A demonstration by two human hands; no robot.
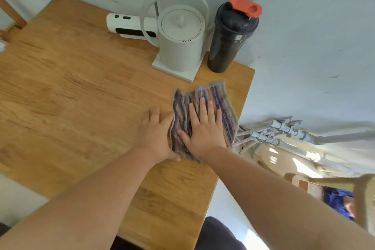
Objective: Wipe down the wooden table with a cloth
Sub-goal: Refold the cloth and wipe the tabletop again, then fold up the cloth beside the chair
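Note:
A striped, multicoloured cloth lies crumpled on the wooden table near its right edge. My right hand lies flat on top of the cloth with its fingers spread, pressing it down. My left hand rests flat on the bare wood just left of the cloth, its thumb side touching the cloth's left edge. Neither hand grips the cloth.
A white kettle on a square base stands at the back of the table. A black shaker bottle with an orange cap is to its right, a white device behind it. Pipes run along the wall past the table's right edge.

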